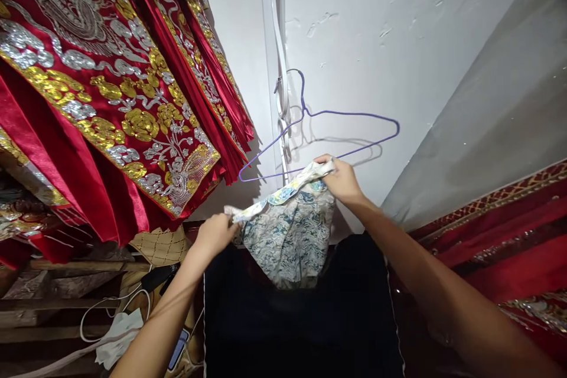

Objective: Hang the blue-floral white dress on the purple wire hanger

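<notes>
Farthest left, red embroidered cloth [133, 124] hangs in gold and silver panels; below it a white cable [82, 320], a crumpled white piece [119, 336] and a phone [178, 349] lie near my forearm. My left hand [217, 233] comes next, its fingers clamped on the left end of a patterned garment [287, 239]. The garment is stretched between my two hands, its body drooping in front of dark cloth [301, 331]. Its long upper edge [283, 194] slants upward from left to right, so my left hand sits lower than the other.

Just above and beyond that edge is a purple hanger [304, 109], its hook at a white strip [278, 35] along the wall. The hanger's lower bar also rises to the right, less steeply, and passes behind the garment; whether they touch I cannot tell. My right hand [342, 180] is nearer that bar, its fingers pinched on the garment's right end. Past it are the pale wall [354, 29] and, farthest right, red fabric [522, 248].
</notes>
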### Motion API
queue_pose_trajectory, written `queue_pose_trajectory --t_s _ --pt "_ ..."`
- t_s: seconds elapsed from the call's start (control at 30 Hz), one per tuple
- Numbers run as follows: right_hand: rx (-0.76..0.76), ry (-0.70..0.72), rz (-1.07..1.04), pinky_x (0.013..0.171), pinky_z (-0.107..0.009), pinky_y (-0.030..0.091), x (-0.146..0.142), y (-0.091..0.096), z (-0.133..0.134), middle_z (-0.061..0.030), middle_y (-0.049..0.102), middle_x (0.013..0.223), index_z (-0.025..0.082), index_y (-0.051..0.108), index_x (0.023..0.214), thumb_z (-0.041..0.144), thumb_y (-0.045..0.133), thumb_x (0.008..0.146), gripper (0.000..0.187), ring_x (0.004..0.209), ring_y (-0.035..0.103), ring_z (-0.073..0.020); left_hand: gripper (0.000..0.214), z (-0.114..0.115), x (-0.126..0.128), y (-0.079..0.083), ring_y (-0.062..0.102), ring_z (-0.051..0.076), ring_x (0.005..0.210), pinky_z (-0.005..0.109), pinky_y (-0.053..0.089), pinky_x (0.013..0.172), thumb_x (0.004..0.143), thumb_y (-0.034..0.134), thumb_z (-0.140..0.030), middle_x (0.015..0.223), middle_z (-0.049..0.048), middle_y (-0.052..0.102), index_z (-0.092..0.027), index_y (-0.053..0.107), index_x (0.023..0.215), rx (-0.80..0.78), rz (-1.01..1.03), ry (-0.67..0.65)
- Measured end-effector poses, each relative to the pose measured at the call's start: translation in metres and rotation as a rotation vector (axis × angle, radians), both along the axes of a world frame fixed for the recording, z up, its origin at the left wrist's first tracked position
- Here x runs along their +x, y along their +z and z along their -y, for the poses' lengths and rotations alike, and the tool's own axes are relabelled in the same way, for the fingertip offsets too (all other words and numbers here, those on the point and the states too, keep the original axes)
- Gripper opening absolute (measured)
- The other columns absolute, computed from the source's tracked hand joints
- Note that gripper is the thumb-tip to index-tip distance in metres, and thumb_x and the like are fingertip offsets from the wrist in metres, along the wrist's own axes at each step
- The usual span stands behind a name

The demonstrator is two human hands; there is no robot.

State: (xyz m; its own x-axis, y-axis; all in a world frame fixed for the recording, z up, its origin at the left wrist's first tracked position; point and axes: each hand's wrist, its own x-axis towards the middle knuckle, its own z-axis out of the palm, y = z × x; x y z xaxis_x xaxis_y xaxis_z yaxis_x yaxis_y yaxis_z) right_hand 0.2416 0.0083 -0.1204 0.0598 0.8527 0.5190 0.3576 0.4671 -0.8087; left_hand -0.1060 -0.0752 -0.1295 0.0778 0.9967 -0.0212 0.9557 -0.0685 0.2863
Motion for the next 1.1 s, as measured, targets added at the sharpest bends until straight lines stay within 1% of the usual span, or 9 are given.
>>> queue_pose_trajectory --t_s 0.07,0.2,0.4,0.57,0.7,0.77,0.87,1.0,1.1 --pt "-0.020 -0.023 0.012 0.071 -0.030 0.048 0.013 0.009 0.012 -0.0068 0.073 0.087 0.014 0.072 0.094 0.018 0.060 0.069 0.028 0.081 0.065 -0.0214 0.023 -0.003 0.002 0.012 0.068 0.031 0.086 0.036 0.046 0.080 0.087 0.060 -0.037 0.093 0.0150 0.072 -0.020 0.074 0.090 0.206 0.163 -0.009" --pt "-0.051 -0.025 0.053 0.069 -0.029 0.048 0.015 0.023 0.036 -0.0065 0.073 0.086 0.014 0.072 0.091 0.019 0.060 0.067 0.027 0.079 0.065 -0.0218 0.020 -0.005 0.021 0.046 0.066 0.028 0.104 0.033 0.045 0.093 0.091 0.061 -0.033 0.115 0.0107 0.070 -0.022 0.074 0.102 0.551 0.513 -0.163" --pt "-0.104 0.010 0.114 0.062 -0.025 0.044 -0.019 0.022 0.060 -0.0019 0.072 0.083 0.019 0.072 0.092 0.017 0.058 0.068 0.028 0.072 0.062 -0.0183 0.018 -0.014 0.059 0.091 0.064 0.025 0.106 0.034 0.045 0.096 0.091 0.062 -0.026 0.111 0.0096 0.069 -0.019 0.072 0.105 0.757 0.560 -0.267" --pt "-0.147 -0.109 0.316 0.064 -0.026 0.042 -0.016 0.032 0.060 -0.0002 0.074 0.081 0.024 0.074 0.094 0.015 0.060 0.065 0.033 0.074 0.063 -0.0203 0.023 -0.022 0.039 0.111 0.064 0.024 0.090 0.033 0.047 0.088 0.082 0.057 -0.008 0.095 0.0069 0.072 -0.020 0.075 0.090 0.789 0.470 -0.256" --pt "-0.137 -0.153 0.355 0.064 -0.027 0.041 -0.005 0.039 0.055 -0.0014 0.075 0.081 0.022 0.075 0.092 0.015 0.059 0.065 0.032 0.075 0.065 -0.0216 0.026 -0.018 0.003 0.112 0.061 0.022 0.073 0.030 0.048 0.077 0.069 0.059 -0.002 0.081 0.0057 0.072 -0.019 0.077 0.079 0.744 0.458 -0.110" --pt "-0.151 -0.137 0.362 0.062 -0.027 0.040 -0.010 0.039 0.057 -0.0008 0.075 0.080 0.023 0.075 0.092 0.016 0.060 0.065 0.031 0.073 0.064 -0.0210 0.024 -0.015 -0.003 0.109 0.057 0.020 0.061 0.029 0.048 0.069 0.067 0.063 -0.003 0.071 0.0041 0.070 -0.017 0.078 0.081 0.669 0.531 -0.082" --pt "-0.166 -0.097 0.394 0.059 -0.026 0.038 -0.030 0.039 0.064 0.0004 0.074 0.077 0.024 0.074 0.092 0.016 0.061 0.066 0.030 0.071 0.063 -0.0201 0.029 -0.015 0.012 0.107 0.054 0.017 0.053 0.029 0.048 0.061 0.071 0.067 -0.011 0.067 0.0029 0.069 -0.014 0.079 0.097 0.536 0.647 -0.118" --pt "-0.155 -0.019 0.410 0.060 -0.026 0.037 -0.057 0.043 0.074 0.0010 0.072 0.074 0.024 0.072 0.093 0.018 0.061 0.068 0.028 0.069 0.061 -0.0191 0.040 -0.029 0.052 0.111 0.060 0.015 0.055 0.030 0.051 0.059 0.078 0.062 -0.017 0.094 0.0078 0.073 -0.014 0.070 0.117 0.500 0.822 -0.157" --pt "-0.166 0.032 0.388 0.062 -0.026 0.040 -0.063 0.046 0.080 0.0014 0.072 0.075 0.024 0.073 0.096 0.015 0.060 0.066 0.034 0.070 0.062 -0.0191 0.033 -0.043 0.073 0.113 0.061 0.015 0.057 0.029 0.050 0.061 0.086 0.058 -0.022 0.087 0.0041 0.070 -0.017 0.064 0.118 0.503 0.792 -0.185"
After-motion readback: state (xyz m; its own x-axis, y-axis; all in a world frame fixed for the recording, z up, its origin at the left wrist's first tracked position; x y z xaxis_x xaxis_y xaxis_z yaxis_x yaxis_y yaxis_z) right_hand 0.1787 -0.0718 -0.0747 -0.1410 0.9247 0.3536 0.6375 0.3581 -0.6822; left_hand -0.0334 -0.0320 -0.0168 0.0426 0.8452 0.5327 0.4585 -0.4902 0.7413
